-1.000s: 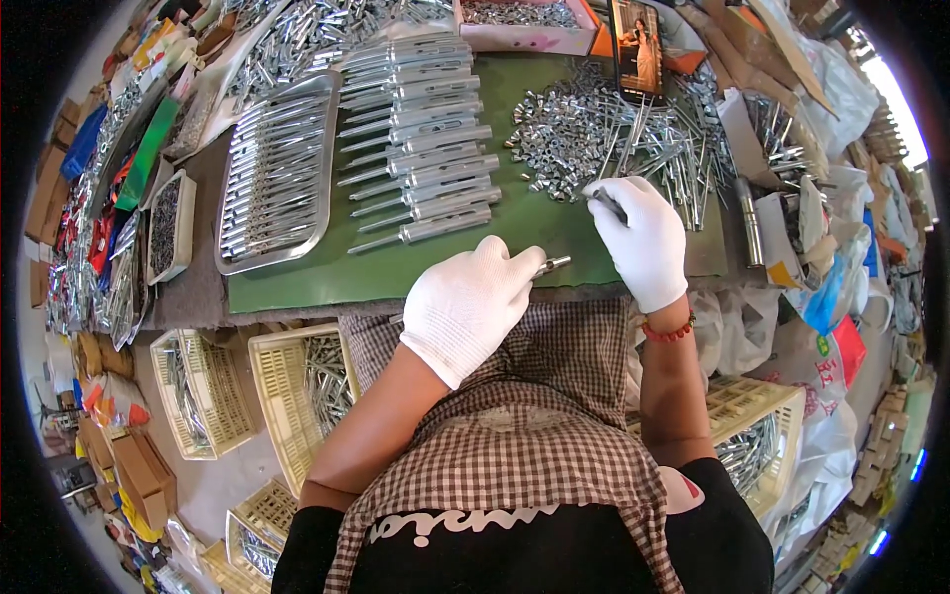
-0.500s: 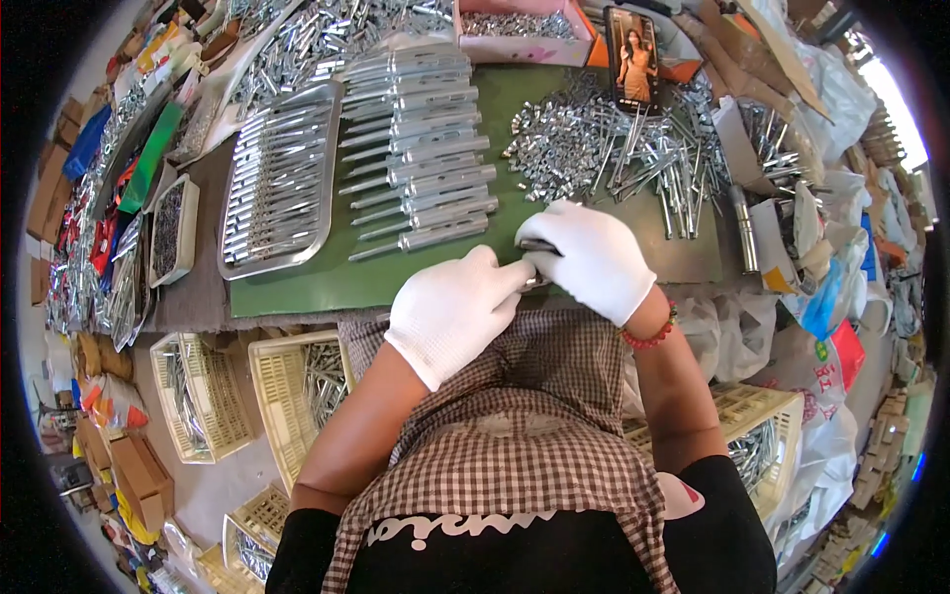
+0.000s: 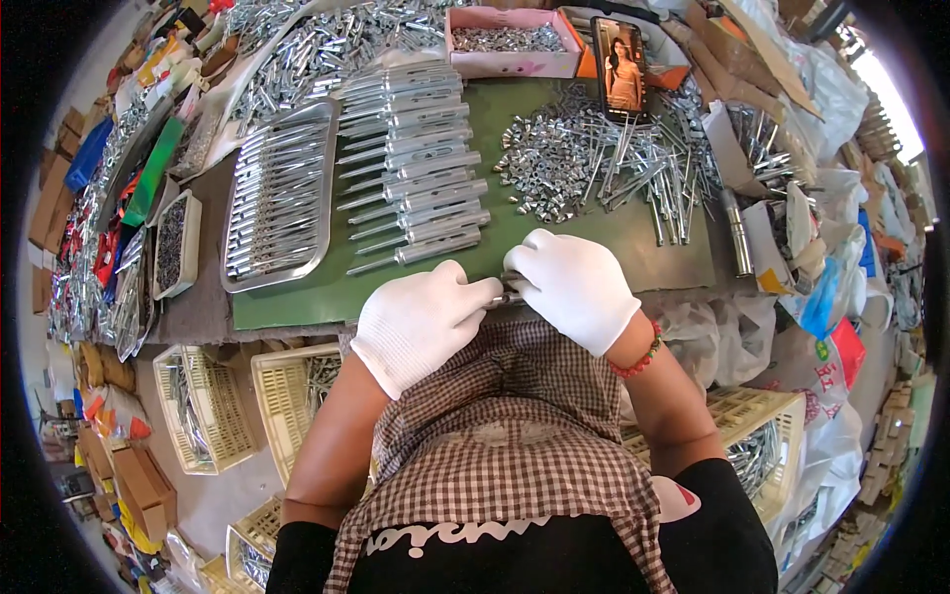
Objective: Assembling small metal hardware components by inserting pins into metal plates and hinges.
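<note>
In white gloves, my left hand (image 3: 421, 322) and my right hand (image 3: 574, 287) meet at the front edge of the green mat (image 3: 614, 259). Their fingers are closed on a small shiny metal part (image 3: 507, 299), mostly covered by the fingertips. Just beyond them lies a column of silver pointed tools with thick cylindrical handles (image 3: 426, 188), tips to the left. Further left, a metal tray (image 3: 328, 178) holds rows of slim silver rods. Past my right hand are a heap of small metal fittings (image 3: 544, 173) and a loose pile of thin metal rods (image 3: 658, 168).
A lit phone (image 3: 621, 69) leans at the back beside a pink box (image 3: 515, 67) of small parts. More metal pieces pile up at the back left. Cream plastic crates (image 3: 203, 416) stand below the bench. Opened cartons (image 3: 737, 148) are at the right.
Both hands have come slightly left and nearer to me, with a little more space between them. More of the metal part shows between the fingertips. The whole view has shifted slightly.
</note>
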Available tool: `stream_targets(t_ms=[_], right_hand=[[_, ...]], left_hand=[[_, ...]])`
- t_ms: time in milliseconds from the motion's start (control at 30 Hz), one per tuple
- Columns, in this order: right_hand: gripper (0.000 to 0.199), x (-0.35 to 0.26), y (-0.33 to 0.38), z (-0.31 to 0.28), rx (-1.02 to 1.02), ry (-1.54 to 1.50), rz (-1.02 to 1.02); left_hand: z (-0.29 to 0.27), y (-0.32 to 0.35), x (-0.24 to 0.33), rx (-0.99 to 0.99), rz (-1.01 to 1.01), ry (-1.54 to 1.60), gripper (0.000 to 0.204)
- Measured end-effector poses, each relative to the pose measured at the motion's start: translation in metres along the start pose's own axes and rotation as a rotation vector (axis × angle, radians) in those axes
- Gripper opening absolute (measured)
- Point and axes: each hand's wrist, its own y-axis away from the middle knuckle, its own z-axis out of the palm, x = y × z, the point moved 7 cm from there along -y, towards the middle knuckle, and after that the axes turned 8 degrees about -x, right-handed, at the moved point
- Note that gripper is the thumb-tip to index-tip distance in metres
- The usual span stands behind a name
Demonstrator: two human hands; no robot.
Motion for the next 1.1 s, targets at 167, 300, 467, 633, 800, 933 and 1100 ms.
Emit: stream_targets(t_ms=[167, 300, 467, 633, 800, 933, 1100], right_hand=[[0.014, 0.009, 0.007, 0.002, 0.055, 0.025, 0.081], [0.013, 0.012, 0.022, -0.011, 0.238, -0.28, 0.092], [0.008, 0.016, 0.039, -0.012, 0.358, -0.364, 0.109], [0.011, 0.02, 0.046, -0.013, 0.368, -0.332, 0.194], [0.011, 0.015, 0.045, -0.015, 0.379, -0.329, 0.158], [0.009, 0.013, 0.048, -0.016, 0.363, -0.233, 0.135], [0.009, 0.04, 0.049, -0.029, 0.437, -0.286, 0.182]], left_hand=[[0.001, -0.004, 0.007, 0.012, -0.052, -0.013, 0.017], [0.01, -0.013, 0.017, 0.036, -0.137, 0.019, 0.019], [0.017, -0.023, 0.029, 0.126, -0.137, 0.015, 0.017], [0.018, -0.024, 0.03, 0.168, -0.123, -0.008, 0.017], [0.019, -0.024, 0.029, 0.149, -0.122, 0.006, 0.02], [0.018, -0.024, 0.029, 0.127, -0.129, 0.03, 0.02], [0.018, -0.025, 0.029, 0.119, -0.134, 0.01, 0.019]])
